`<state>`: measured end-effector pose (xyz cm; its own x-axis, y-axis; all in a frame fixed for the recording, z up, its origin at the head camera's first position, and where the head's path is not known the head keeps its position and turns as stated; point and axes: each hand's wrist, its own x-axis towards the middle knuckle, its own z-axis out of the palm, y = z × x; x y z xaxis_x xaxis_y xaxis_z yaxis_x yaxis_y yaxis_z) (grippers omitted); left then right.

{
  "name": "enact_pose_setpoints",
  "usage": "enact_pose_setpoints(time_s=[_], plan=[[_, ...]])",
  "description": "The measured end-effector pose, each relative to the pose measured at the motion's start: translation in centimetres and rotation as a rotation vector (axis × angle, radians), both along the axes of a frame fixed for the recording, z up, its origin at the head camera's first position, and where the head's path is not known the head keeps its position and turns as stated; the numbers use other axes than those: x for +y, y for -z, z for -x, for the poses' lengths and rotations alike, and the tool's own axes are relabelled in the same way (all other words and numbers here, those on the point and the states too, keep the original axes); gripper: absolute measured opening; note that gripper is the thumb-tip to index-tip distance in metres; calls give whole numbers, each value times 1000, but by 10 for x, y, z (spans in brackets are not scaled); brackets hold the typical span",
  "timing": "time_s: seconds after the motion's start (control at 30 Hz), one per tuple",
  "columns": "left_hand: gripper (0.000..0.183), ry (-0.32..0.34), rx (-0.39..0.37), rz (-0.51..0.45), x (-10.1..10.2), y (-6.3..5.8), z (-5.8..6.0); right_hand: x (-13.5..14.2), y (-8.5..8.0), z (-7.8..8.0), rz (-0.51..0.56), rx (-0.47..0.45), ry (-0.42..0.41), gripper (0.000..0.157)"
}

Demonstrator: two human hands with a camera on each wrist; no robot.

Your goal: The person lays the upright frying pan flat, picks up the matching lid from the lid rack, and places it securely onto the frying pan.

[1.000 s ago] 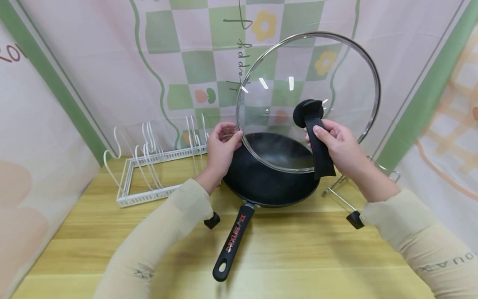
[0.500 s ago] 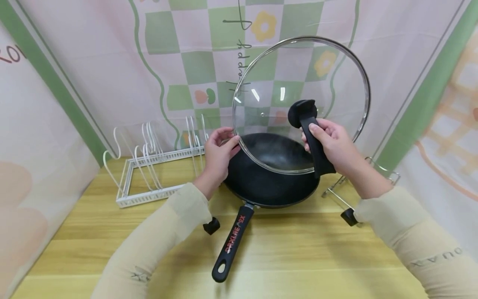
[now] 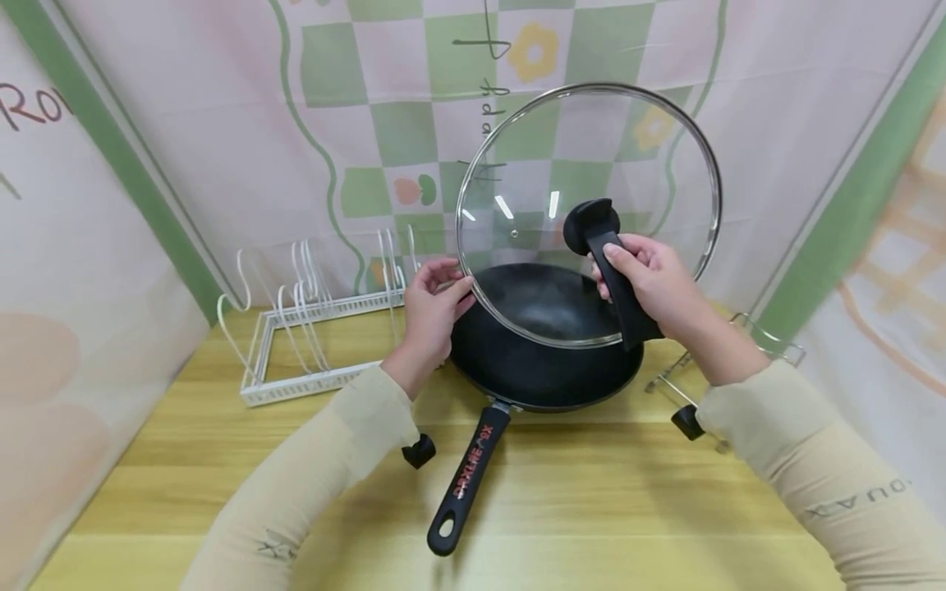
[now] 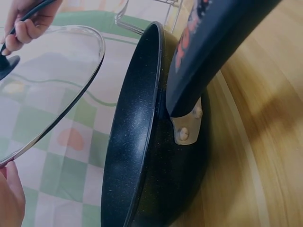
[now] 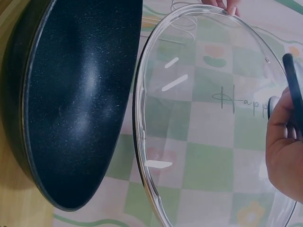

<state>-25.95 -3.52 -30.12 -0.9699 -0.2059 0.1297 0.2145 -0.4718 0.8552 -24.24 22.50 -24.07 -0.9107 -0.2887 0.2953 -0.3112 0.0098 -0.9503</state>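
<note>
A round glass lid (image 3: 532, 185) with a metal rim is held tilted up above the black wok (image 3: 535, 382). My right hand (image 3: 658, 283) grips the lid's long black handle (image 3: 637, 322), thumb lying along its top. At the lid's left edge, my left hand (image 3: 429, 316) pinches the rim between thumb and fingers. In the left wrist view the lid (image 4: 90, 78) hangs apart from the wok's rim (image 4: 154, 71). The wok's interior (image 5: 85, 104) shows dark and speckled in the right wrist view. Its handle (image 3: 469, 480), with red lettering, points toward me.
A white wire rack (image 3: 303, 386) stands on the wooden table (image 3: 576, 501) at the left. A metal wire stand (image 3: 680, 392) with a black foot (image 3: 687, 423) shows at the right of the wok. Another black foot (image 3: 419, 451) is by my left sleeve. A patterned cloth (image 3: 399, 131) hangs behind.
The lid has come down a little and shifted left relative to the wok, both hands moving with it. The view has turned slightly. Both holds are the same.
</note>
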Motion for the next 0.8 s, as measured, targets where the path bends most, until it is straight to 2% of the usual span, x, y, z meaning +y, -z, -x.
enact_pose_setpoints(time_s=[0.13, 0.43, 0.8], plan=[[28, -7, -21, 4, 0, 1, -1, 0, -3, 1, -38, -15, 5, 35], [29, -17, -27, 16, -1, 4, -3, 1, -7, 4, -89, -26, 19, 30], [31, 5, -31, 0, -4, 7, -8, 1, -13, 11, -159, -25, -22, 29]])
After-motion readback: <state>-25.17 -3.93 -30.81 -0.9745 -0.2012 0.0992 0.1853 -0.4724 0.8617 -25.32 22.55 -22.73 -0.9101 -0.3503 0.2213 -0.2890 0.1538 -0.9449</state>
